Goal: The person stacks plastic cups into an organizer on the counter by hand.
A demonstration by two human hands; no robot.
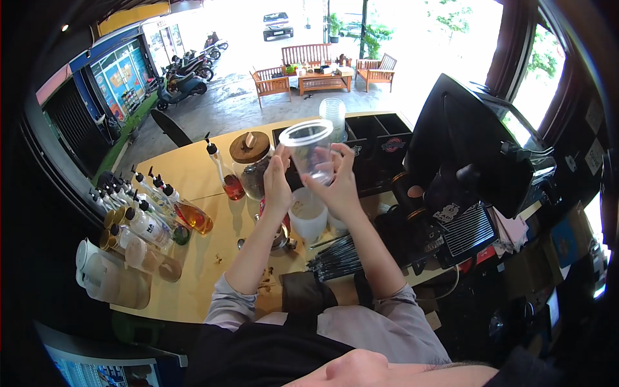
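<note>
A clear plastic cup (pixel 312 155) is held up over the counter, its rim tilted toward me. My right hand (pixel 338 190) grips its right side and base, fingers curled round it. Against the cup's left side my left hand (pixel 277 184) presses with its fingers raised; part of that grip is hidden. Below the cup stands a translucent white tub (pixel 308 219). A bundle of black straws (pixel 335 259) lies near my right forearm. Behind my left hand are a glass jar with a wooden lid (pixel 250 147) and a pump bottle of red liquid (pixel 232 186).
A stack of clear cups (pixel 332 111) stands behind the held cup, beside a black compartment caddy (pixel 380 145). Syrup bottles (pixel 151 226) and a lidded pitcher (pixel 106 274) line the left. A black coffee machine (pixel 464 155) occupies the right.
</note>
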